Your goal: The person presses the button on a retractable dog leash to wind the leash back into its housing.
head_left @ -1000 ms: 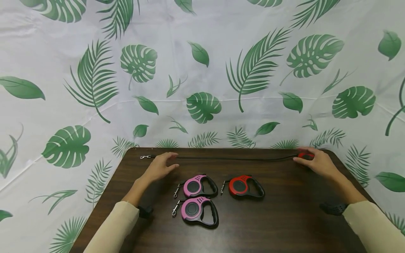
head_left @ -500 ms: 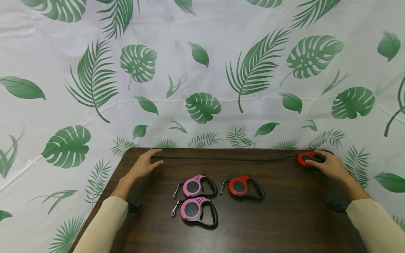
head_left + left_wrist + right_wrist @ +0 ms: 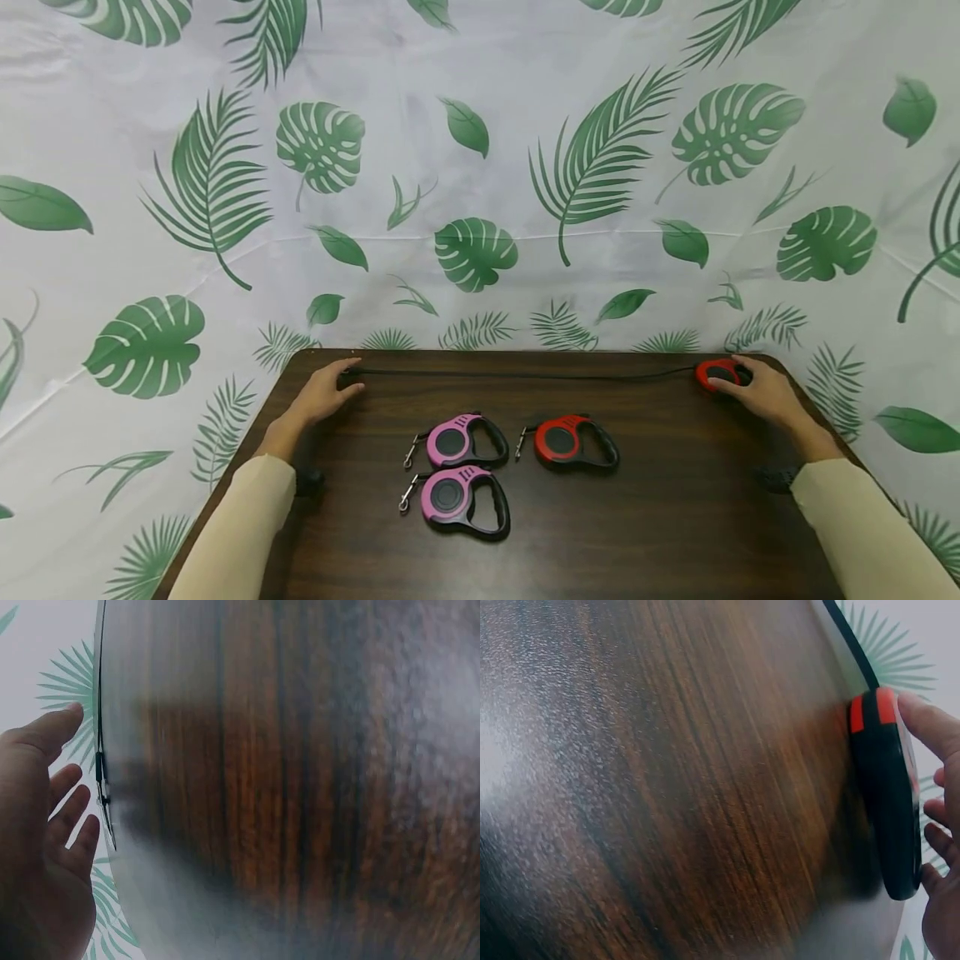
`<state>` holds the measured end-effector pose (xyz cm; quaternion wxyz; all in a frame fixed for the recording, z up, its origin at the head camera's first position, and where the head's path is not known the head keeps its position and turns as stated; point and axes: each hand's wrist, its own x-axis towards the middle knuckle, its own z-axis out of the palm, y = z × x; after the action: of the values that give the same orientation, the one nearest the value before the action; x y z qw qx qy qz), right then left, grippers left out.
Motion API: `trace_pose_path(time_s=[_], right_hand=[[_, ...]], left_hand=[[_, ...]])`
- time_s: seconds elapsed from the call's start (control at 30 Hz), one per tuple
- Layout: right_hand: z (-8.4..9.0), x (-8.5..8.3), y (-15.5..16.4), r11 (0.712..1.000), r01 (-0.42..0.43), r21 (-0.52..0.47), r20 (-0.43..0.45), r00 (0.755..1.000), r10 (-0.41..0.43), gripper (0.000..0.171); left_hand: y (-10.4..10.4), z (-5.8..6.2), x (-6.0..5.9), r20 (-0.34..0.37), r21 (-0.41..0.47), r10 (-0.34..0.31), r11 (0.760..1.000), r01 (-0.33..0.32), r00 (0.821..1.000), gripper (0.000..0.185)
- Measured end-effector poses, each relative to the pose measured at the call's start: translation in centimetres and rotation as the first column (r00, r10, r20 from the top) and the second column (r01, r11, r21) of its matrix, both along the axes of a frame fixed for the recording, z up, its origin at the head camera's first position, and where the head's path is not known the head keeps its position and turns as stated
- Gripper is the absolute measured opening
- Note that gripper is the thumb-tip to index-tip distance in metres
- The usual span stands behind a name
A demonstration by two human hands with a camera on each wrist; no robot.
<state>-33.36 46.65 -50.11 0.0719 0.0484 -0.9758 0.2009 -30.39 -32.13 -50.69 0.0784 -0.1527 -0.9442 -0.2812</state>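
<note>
A red-and-black retractable dog leash (image 3: 712, 374) lies at the far right of the table, its black cord (image 3: 517, 377) drawn out leftward along the back edge. My right hand (image 3: 763, 392) is at the leash's handle end; in the right wrist view its thumb (image 3: 928, 724) lies along the red case and the other fingers are spread. My left hand (image 3: 321, 395) is over the cord's far-left end, thumb and fingers apart. In the left wrist view the metal clip (image 3: 109, 821) shows beyond the loose fingers; in the head view the hand mostly hides it.
Two pink retractable leashes, an upper one (image 3: 447, 442) and a lower one (image 3: 447, 495), lie mid-table with clips to the left. A second red leash (image 3: 558, 441) is right of them. Behind the brown table (image 3: 645, 533) hangs a leaf-print cloth (image 3: 405, 317).
The left hand has slid leftward along the cord, over the clip that showed before. My right hand has drawn back rightward, uncovering more of the red leash. The head view has shifted slightly.
</note>
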Motion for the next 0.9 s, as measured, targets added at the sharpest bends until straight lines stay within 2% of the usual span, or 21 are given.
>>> trace_pose_path(time_s=[0.3,0.6,0.73,0.9], right_hand=[[-0.32,-0.18,-0.08,0.999,0.029,-0.015,0.019,0.999,-0.029,0.093],[-0.22,-0.09,0.36,0.998,0.057,0.016,0.039,0.998,-0.058,0.096],[0.17,-0.06,0.34,0.997,0.066,0.027,0.071,0.995,-0.068,0.099],[0.48,0.07,0.32,0.998,0.058,0.019,0.146,0.987,-0.060,0.104]], left_hand=[[-0.38,-0.22,-0.14,0.027,-0.043,0.017,0.999,-0.016,0.999,0.058],[-0.36,-0.40,-0.58,0.048,-0.081,0.038,0.996,-0.034,0.998,0.055],[-0.46,-0.24,-0.52,0.049,-0.089,0.045,0.995,-0.040,0.998,0.050],[-0.54,-0.07,-0.46,0.017,-0.114,0.052,0.992,-0.050,0.999,0.043]])
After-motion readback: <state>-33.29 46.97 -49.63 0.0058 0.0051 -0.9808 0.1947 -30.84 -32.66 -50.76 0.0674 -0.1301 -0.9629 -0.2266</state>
